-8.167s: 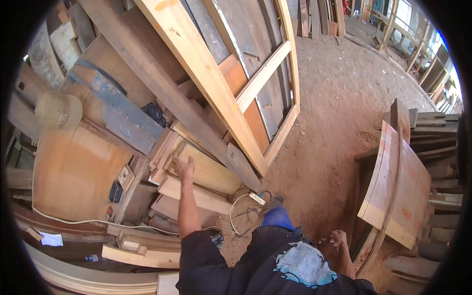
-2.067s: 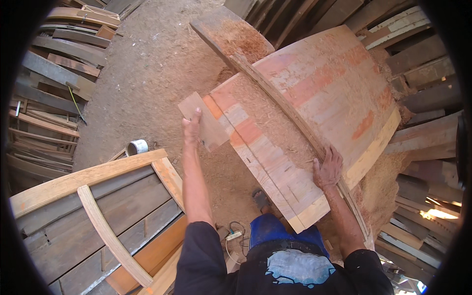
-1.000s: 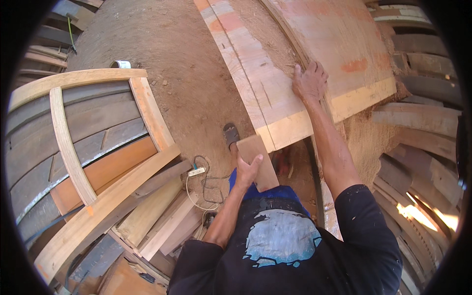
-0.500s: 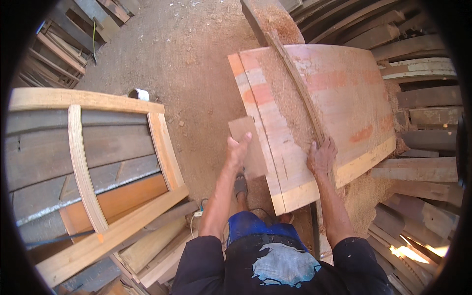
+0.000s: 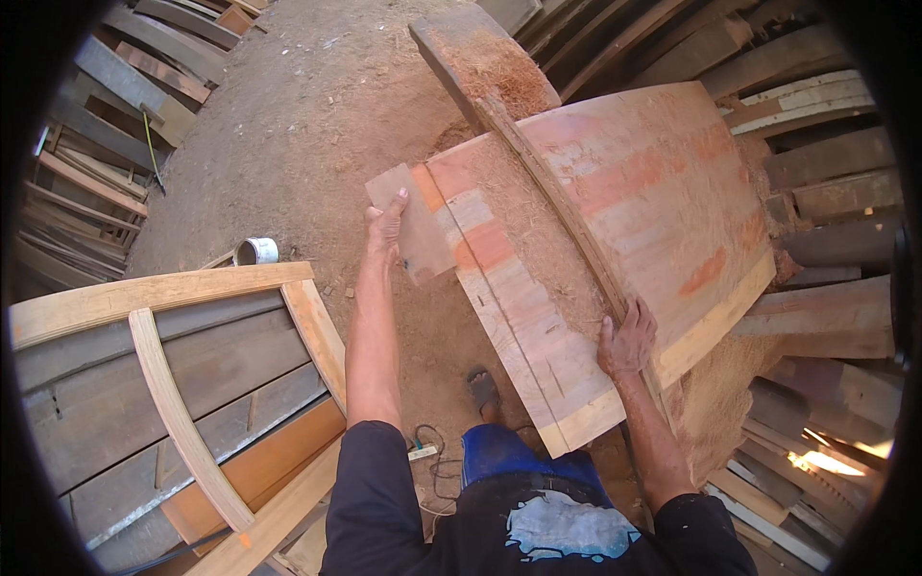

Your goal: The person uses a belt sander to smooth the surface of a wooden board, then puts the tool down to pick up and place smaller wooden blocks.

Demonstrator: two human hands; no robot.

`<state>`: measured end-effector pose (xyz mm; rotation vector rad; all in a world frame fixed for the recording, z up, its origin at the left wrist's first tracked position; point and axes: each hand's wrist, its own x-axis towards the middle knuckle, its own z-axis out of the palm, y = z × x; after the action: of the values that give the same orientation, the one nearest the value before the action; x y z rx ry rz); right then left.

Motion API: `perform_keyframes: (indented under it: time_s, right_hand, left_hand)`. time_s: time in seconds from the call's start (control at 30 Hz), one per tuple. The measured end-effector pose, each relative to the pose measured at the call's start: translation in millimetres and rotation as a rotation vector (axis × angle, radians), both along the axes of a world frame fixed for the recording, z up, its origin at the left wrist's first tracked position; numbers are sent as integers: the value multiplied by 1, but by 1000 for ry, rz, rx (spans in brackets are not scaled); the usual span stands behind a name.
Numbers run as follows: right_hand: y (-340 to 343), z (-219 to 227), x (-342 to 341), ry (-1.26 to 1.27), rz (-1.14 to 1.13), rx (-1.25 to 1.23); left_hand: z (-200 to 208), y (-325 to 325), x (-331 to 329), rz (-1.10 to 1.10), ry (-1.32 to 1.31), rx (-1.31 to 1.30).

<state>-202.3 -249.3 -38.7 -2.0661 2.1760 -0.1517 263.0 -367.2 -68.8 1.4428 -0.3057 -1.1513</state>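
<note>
My left hand point(image 5: 384, 228) grips a small flat rectangular board point(image 5: 423, 226), thumb on its upper face, at the left edge of a large wooden panel point(image 5: 663, 192). My right hand point(image 5: 629, 338) lies over a long narrow wooden batten point(image 5: 552, 187) that runs slantwise across the panel, its fingers bent over the strip. A dark line runs along the panel's left side, parallel to that edge. Sawdust and shavings cover the strip of panel left of the batten. What lies under my right palm is hidden.
A light wooden frame point(image 5: 158, 288) stands at the left, with a white can point(image 5: 256, 252) beyond it. A plank heaped with shavings point(image 5: 504, 77) juts out past the panel. Stacked boards point(image 5: 826, 221) line the right. A power strip point(image 5: 423, 451) and cable lie near my foot.
My left hand has carried the small board away from me and leftward, toward the panel's far left corner. My right hand stays on the batten. The view has shifted and turned slightly.
</note>
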Motion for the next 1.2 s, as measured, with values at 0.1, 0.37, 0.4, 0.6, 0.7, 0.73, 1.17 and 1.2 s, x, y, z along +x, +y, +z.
perform_keyframes:
  time_s: [0.1, 0.37, 0.4, 0.6, 0.7, 0.73, 1.17, 1.2]
  right_hand:
    - [-1, 0, 5, 1, 3, 7]
    - [4, -2, 3, 4, -2, -18]
    - [3, -2, 0, 7, -6, -21]
    - [7, 4, 6, 4, -12, -22]
    - [8, 5, 4, 0, 0, -41]
    - [11, 6, 8, -3, 7, -41]
    - [232, 32, -71, -79, 409, 165]
    - [264, 28, -83, -165, 454, 161]
  left_hand:
    - [1, 2, 10, -64, 74, -86]
    - [-5, 125, -93, -77, -188, 57]
    - [-2, 145, -118, -63, -141, 55]
    - [-9, 298, -230, -140, -113, 197]
    - [-14, 367, -287, -169, -156, 195]
    - [-20, 392, -300, -178, -225, 206]
    - [-47, 559, -326, 219, 331, 99]
    - [-49, 571, -317, 313, 428, 29]
